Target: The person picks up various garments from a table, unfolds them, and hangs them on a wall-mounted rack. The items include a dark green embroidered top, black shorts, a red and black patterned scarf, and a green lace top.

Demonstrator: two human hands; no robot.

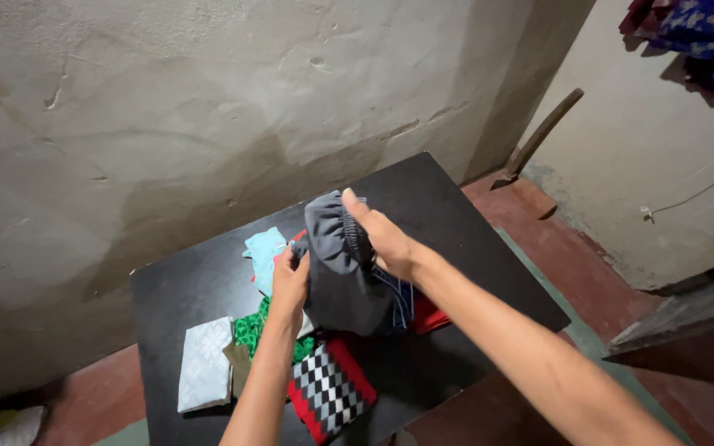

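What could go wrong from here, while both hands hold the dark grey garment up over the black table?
The dark grey garment hangs from the left hand and right hand over other cloths, so lowering it might disturb the checkered cloth or the green cloth under it.
The checkered cloth lies close to the black table near edge and may slide off.

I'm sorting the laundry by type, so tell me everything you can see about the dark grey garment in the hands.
The dark grey garment looks like soft cloth with a gathered elastic band at its top edge. It is held up, bunched and hanging, above the black table. The left hand pinches its left side; the right hand has its grip on the elastic band. A blue striped bit shows at its lower right.
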